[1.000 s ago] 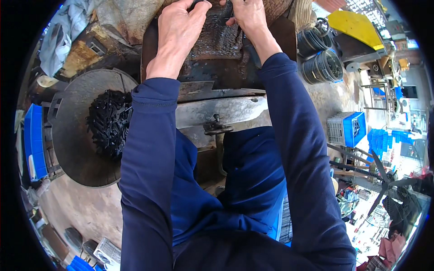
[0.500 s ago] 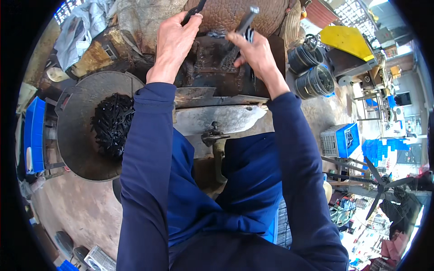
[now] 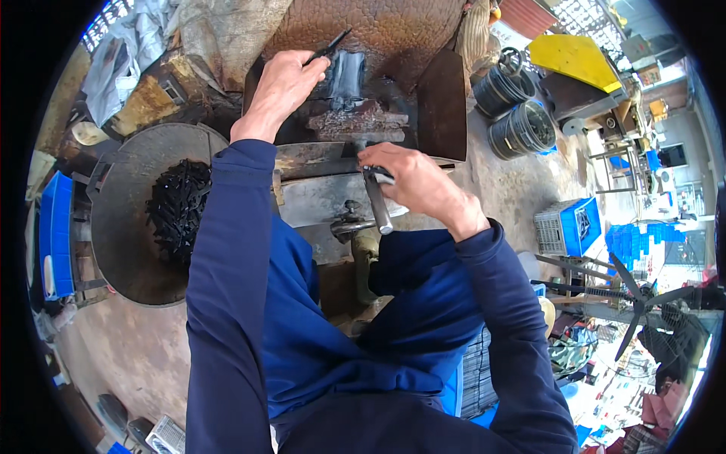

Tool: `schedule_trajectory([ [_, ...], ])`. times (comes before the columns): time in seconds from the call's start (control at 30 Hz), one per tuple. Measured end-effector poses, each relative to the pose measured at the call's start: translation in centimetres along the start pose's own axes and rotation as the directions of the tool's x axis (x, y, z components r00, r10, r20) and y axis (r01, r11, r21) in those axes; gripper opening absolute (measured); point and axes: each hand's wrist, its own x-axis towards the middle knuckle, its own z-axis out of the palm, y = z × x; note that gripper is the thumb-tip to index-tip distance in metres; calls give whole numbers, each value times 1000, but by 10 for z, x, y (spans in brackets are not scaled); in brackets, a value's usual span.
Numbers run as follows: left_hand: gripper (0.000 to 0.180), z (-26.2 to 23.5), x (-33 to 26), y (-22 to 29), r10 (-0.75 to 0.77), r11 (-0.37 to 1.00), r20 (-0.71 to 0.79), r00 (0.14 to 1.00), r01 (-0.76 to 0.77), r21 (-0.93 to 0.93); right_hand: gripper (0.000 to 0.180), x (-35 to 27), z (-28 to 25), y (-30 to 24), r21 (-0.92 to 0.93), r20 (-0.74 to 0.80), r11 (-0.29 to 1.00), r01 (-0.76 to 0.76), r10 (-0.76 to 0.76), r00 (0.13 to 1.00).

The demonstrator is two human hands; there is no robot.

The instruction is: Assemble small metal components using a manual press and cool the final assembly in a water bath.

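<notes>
My left hand [image 3: 283, 87] is closed round a thin dark flat strip [image 3: 330, 47], whose free end points up and to the right. Just right of it stands a grey, wet-looking upright piece [image 3: 347, 74], perhaps a grinding wheel. A rough, wet brown block [image 3: 355, 121] lies in front of that piece. My right hand [image 3: 412, 181] grips a grey metal bar-like tool [image 3: 378, 203] nearer to me, its blunt end toward my knees. The tool's other end is hidden under my fingers. Whether it touches the block's support, I cannot tell.
A round metal pan [image 3: 125, 261] with many black strips stands at my left. A metal side plate [image 3: 442, 106] bounds the work spot on the right. Beyond it stand black buckets [image 3: 522, 130], a crate [image 3: 560, 231] and a fan [image 3: 639, 306]. A metal valve-like fitting [image 3: 349, 223] sits before my knees.
My right hand has come down toward me with the tool, which has swung from pointing up to pointing down. My left hand has shifted slightly down and left, and its strip now tilts lower.
</notes>
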Motion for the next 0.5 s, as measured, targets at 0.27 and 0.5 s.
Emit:
schedule_trajectory([
  [0.27,31,10,3,-36,-76,943,320,944,-36,331,23,31,-33,4,387,36,766,-514,544,838],
  [0.5,31,26,10,-51,-17,956,316,949,-77,284,24,52,-24,33,603,-88,681,-416,575,813],
])
